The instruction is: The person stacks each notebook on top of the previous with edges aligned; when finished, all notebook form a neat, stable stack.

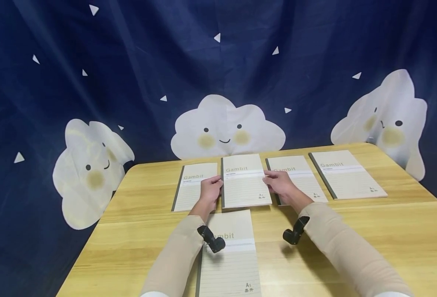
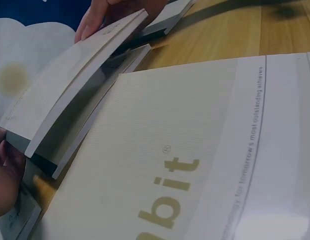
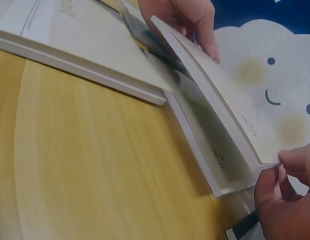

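Held notebook: cream Gambit A5 notebook (image 1: 242, 181) with a dark spine on its left, cover facing up; raised off the table (image 1: 129, 239), between my hands.
Left hand (image 1: 211, 189): grips the spine side of the held notebook, thumb above; the exact lie of all the fingers is hard to tell.
Right hand (image 1: 281, 183): pinches the opposite edge between thumb and fingers, close to the near corner.
Under the held notebook: a second notebook (image 3: 207, 142) lies flat on the wood, directly beneath; a gap shows between the two along the near side.
Left of it: a matching Gambit notebook (image 1: 189, 192), flat, partly behind my left hand.
Right of it: another Gambit notebook (image 1: 304, 175), flat, its spine side partly covered by my right hand.
Far right: one more notebook (image 1: 346, 175), flat, well apart from my hands.
Nearest me: a Gambit notebook (image 1: 229, 264) lies in front of the row, partly under my left forearm; whether it touches the lower notebook I cannot tell.
Sleeves: beige (image 1: 352, 247), a black wrist mount (image 1: 298, 231) at each cuff.
Backdrop: navy curtain (image 1: 148, 41) with smiling clouds (image 1: 224, 132) and small white triangles.
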A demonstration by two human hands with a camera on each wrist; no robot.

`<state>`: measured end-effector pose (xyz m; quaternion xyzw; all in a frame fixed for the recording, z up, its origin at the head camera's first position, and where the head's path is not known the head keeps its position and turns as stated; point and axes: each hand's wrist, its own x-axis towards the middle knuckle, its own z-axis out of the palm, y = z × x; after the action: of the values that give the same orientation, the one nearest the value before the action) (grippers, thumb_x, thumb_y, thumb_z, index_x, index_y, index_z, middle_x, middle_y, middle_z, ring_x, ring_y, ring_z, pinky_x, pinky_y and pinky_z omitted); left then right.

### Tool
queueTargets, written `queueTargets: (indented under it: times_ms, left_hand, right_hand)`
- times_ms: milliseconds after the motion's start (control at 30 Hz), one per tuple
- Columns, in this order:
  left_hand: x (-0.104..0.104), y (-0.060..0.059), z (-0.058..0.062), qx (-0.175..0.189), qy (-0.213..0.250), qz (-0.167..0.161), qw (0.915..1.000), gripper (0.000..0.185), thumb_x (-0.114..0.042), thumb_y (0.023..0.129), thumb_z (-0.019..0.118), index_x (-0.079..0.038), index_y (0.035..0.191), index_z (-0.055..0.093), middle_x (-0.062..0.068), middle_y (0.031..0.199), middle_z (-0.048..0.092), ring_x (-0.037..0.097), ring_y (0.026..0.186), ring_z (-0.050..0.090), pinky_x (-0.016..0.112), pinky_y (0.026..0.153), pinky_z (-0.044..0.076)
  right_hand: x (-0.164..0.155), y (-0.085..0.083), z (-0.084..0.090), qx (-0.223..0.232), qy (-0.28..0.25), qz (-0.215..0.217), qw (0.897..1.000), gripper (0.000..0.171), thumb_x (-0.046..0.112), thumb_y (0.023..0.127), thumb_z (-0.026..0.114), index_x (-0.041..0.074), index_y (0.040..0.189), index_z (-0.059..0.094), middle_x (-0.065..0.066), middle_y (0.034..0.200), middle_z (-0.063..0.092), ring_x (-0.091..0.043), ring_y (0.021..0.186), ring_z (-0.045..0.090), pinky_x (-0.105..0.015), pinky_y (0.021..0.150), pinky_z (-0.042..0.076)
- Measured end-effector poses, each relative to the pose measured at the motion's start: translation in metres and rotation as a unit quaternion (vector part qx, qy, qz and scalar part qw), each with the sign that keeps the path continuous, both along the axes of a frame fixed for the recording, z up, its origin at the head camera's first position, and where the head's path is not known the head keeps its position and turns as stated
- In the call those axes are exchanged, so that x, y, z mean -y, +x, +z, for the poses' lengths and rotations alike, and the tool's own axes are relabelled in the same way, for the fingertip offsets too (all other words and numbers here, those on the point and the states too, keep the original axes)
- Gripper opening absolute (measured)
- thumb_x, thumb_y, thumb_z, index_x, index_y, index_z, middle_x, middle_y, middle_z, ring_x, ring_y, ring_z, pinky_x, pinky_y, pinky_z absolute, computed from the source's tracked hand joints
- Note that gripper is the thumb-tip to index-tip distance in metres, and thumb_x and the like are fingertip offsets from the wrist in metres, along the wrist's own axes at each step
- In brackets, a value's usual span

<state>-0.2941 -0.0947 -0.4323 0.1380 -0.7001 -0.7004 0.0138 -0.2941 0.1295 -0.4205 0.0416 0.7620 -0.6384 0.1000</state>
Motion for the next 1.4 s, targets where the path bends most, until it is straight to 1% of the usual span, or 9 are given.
queueTargets:
  times_ms: [133, 233, 600, 700, 833, 900, 967, 1033, 1400]
  left_hand:
    - [0.000, -0.002, 0.000, -0.004, -0.040, -0.010, 0.9991, 0.033, -0.002, 0.090, 0.054, -0.001, 0.123, 0.060, 0.016, 0.123, 0.060, 0.023, 0.113, 0.055, 0.033, 0.094, 0.048]
    - [0.000, -0.003, 0.000, -0.006, -0.059, -0.014, 0.9981, 0.033, -0.001, 0.090, 0.054, -0.001, 0.123, 0.060, 0.017, 0.127, 0.058, 0.027, 0.126, 0.047, 0.038, 0.103, 0.042]
    - [0.000, -0.004, 0.001, -0.004, -0.137, -0.011, 0.9904, 0.029, -0.002, 0.089, 0.056, -0.003, 0.116, 0.066, 0.014, 0.118, 0.063, 0.027, 0.117, 0.055, 0.037, 0.097, 0.047]
    - [0.000, -0.004, 0.003, -0.005, -0.169, -0.009, 0.9855, 0.028, -0.002, 0.088, 0.057, -0.004, 0.114, 0.067, 0.013, 0.112, 0.065, 0.026, 0.112, 0.057, 0.036, 0.093, 0.049]
    - [0.000, -0.004, 0.005, -0.003, -0.199, -0.014, 0.9799, 0.028, -0.003, 0.087, 0.058, -0.004, 0.113, 0.068, 0.013, 0.110, 0.065, 0.026, 0.110, 0.058, 0.036, 0.091, 0.050]
    - [0.001, -0.003, 0.006, -0.003, -0.206, -0.016, 0.9784, 0.028, -0.003, 0.087, 0.058, -0.004, 0.113, 0.068, 0.013, 0.110, 0.065, 0.027, 0.110, 0.058, 0.036, 0.090, 0.050]
    - [0.001, -0.002, 0.007, -0.003, -0.206, -0.018, 0.9783, 0.028, -0.004, 0.087, 0.058, -0.004, 0.114, 0.067, 0.013, 0.111, 0.065, 0.027, 0.110, 0.058, 0.036, 0.090, 0.050]
    - [0.002, -0.001, 0.008, 0.000, -0.204, -0.020, 0.9788, 0.028, -0.006, 0.088, 0.059, -0.003, 0.115, 0.067, 0.013, 0.113, 0.065, 0.028, 0.111, 0.057, 0.037, 0.091, 0.050]
    - [0.001, 0.002, 0.015, 0.021, -0.195, -0.046, 0.9795, 0.034, -0.020, 0.089, 0.060, 0.000, 0.117, 0.063, 0.014, 0.118, 0.062, 0.026, 0.109, 0.057, 0.039, 0.091, 0.048]
  right_hand:
    - [0.000, -0.002, 0.000, -0.002, 0.035, -0.002, 0.999, 0.047, 0.009, 0.096, 0.049, 0.003, 0.142, 0.040, -0.021, 0.128, 0.053, -0.010, 0.086, 0.055, -0.020, 0.070, 0.050]
    - [0.000, -0.003, 0.001, 0.001, 0.052, 0.004, 0.999, 0.047, 0.010, 0.097, 0.048, 0.004, 0.143, 0.038, -0.021, 0.131, 0.051, -0.013, 0.090, 0.054, -0.022, 0.074, 0.050]
    - [0.002, -0.005, 0.001, -0.012, 0.099, 0.003, 0.995, 0.045, 0.010, 0.096, 0.048, -0.001, 0.139, 0.042, -0.015, 0.107, 0.058, -0.011, 0.070, 0.053, -0.024, 0.068, 0.049]
    - [0.003, -0.005, 0.000, -0.030, 0.136, 0.007, 0.990, 0.044, 0.012, 0.096, 0.050, -0.002, 0.137, 0.044, -0.020, 0.119, 0.057, -0.022, 0.090, 0.060, -0.033, 0.082, 0.051]
    - [0.004, -0.005, 0.000, -0.068, 0.217, 0.014, 0.974, 0.040, 0.013, 0.095, 0.053, -0.002, 0.131, 0.052, -0.021, 0.127, 0.056, -0.031, 0.114, 0.053, -0.040, 0.090, 0.049]
    - [0.006, -0.004, 0.001, -0.090, 0.250, 0.020, 0.964, 0.024, 0.013, 0.093, 0.055, -0.002, 0.110, 0.063, -0.019, 0.104, 0.062, -0.030, 0.099, 0.057, -0.035, 0.078, 0.049]
    - [0.007, -0.004, 0.002, -0.111, 0.274, 0.021, 0.955, 0.013, 0.012, 0.091, 0.058, 0.002, 0.084, 0.061, -0.012, 0.080, 0.057, -0.025, 0.080, 0.052, -0.030, 0.065, 0.043]
    - [0.008, -0.003, 0.003, -0.124, 0.285, 0.023, 0.950, 0.025, 0.012, 0.090, 0.059, 0.006, 0.069, 0.046, -0.005, 0.067, 0.045, -0.021, 0.069, 0.042, -0.029, 0.059, 0.034]
    - [0.007, -0.003, 0.005, -0.138, 0.309, 0.029, 0.941, 0.041, 0.017, 0.091, 0.058, 0.011, 0.058, 0.033, 0.001, 0.053, 0.028, -0.015, 0.052, 0.030, -0.025, 0.050, 0.029]
